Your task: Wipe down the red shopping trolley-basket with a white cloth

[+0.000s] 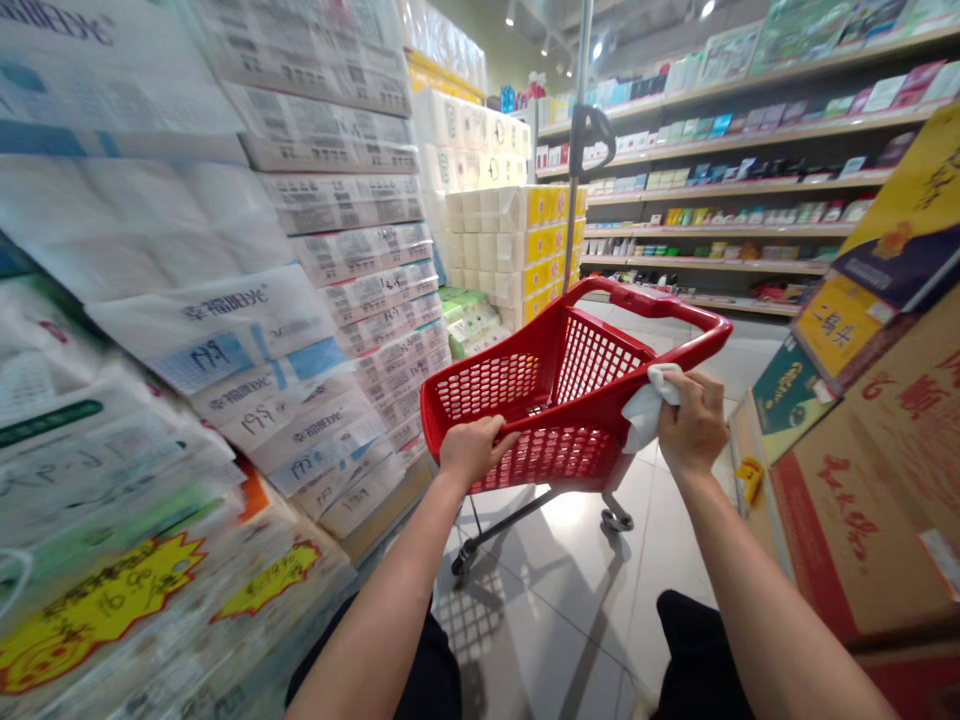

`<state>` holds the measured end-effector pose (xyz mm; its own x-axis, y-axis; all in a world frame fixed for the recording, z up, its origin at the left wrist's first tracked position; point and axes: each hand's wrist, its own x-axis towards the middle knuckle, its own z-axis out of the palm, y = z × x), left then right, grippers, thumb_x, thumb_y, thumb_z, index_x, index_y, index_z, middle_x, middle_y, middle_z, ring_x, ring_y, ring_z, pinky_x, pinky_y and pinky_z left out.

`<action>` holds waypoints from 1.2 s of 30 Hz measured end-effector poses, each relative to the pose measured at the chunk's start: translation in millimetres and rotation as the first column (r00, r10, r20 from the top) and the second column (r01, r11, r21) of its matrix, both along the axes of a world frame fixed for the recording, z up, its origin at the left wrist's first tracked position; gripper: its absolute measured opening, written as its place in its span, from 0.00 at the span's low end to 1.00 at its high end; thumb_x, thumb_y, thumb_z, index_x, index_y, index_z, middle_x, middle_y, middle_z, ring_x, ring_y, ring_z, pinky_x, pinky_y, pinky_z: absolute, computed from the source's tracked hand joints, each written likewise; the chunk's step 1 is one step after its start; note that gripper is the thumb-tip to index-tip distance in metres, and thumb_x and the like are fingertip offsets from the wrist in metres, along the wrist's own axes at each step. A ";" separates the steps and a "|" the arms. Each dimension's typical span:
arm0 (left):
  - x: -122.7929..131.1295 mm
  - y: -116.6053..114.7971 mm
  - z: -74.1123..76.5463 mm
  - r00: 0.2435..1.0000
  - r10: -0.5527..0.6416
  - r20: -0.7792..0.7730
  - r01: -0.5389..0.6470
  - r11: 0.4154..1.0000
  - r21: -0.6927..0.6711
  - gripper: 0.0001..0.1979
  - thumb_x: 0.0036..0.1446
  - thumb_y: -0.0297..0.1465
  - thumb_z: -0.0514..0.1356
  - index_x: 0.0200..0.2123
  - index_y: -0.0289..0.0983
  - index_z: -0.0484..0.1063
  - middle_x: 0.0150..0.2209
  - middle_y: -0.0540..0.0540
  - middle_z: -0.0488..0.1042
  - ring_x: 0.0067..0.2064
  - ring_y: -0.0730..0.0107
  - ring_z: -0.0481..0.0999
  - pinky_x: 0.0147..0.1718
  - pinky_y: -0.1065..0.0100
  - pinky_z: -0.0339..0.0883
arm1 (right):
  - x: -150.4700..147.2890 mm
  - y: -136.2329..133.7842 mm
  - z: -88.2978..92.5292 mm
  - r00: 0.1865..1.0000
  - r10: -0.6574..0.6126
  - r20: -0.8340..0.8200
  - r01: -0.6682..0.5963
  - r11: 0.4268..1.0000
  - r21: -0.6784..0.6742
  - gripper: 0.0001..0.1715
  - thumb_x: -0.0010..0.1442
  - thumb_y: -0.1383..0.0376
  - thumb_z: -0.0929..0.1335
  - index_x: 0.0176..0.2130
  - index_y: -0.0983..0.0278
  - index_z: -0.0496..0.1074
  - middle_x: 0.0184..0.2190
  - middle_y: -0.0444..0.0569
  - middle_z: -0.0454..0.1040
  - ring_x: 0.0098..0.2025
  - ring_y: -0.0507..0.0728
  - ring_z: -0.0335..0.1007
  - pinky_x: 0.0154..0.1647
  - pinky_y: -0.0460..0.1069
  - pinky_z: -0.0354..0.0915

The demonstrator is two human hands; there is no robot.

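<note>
A red plastic shopping cart on grey legs with casters stands sideways in front of me, its handle at the upper right. Its basket holds nothing I can make out. My left hand grips the near rim, fingers over the edge. In my right hand is a crumpled white cloth, pinched between thumb and fingers. The cloth lies against the cart's side just below the handle, and part of it hangs down outside the rim.
Tall stacks of wrapped tissue packs rise close on the left. Cardboard boxes line the right. Behind the cart are yellow-and-white paper packs, a metal pole and shelves of small goods. White tiles cover the floor.
</note>
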<state>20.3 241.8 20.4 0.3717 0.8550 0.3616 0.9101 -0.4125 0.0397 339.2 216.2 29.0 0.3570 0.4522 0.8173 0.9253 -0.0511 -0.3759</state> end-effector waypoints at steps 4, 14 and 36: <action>-0.2 -1.0 -0.4 1.000 -0.001 0.001 0.001 1.000 0.000 0.22 0.64 0.51 0.46 0.37 0.42 0.68 0.36 0.49 0.77 0.35 0.67 0.76 0.29 0.70 0.56 | -1.7 2.7 -5.0 0.996 0.017 0.088 -0.015 1.000 -0.019 0.20 0.60 0.67 0.63 0.50 0.55 0.72 0.52 0.47 0.68 0.48 0.58 0.67 0.35 0.48 0.60; 1.8 -0.9 -1.2 1.000 0.012 0.012 -0.012 1.000 -0.007 0.21 0.64 0.50 0.46 0.38 0.42 0.70 0.35 0.48 0.77 0.35 0.67 0.75 0.30 0.70 0.58 | -55.6 2.2 -26.5 0.894 0.339 0.293 -0.284 0.935 -0.213 0.20 0.60 0.67 0.65 0.52 0.56 0.71 0.51 0.49 0.69 0.47 0.58 0.66 0.46 0.51 0.61; -10.0 -0.3 -2.8 1.000 0.000 0.002 0.000 1.000 0.030 0.20 0.63 0.50 0.47 0.36 0.42 0.68 0.34 0.49 0.77 0.34 0.66 0.75 0.27 0.69 0.54 | -16.3 13.1 2.1 0.970 0.185 -0.160 -0.141 0.958 0.249 0.20 0.62 0.60 0.63 0.51 0.59 0.72 0.46 0.52 0.64 0.48 0.58 0.65 0.50 0.54 0.65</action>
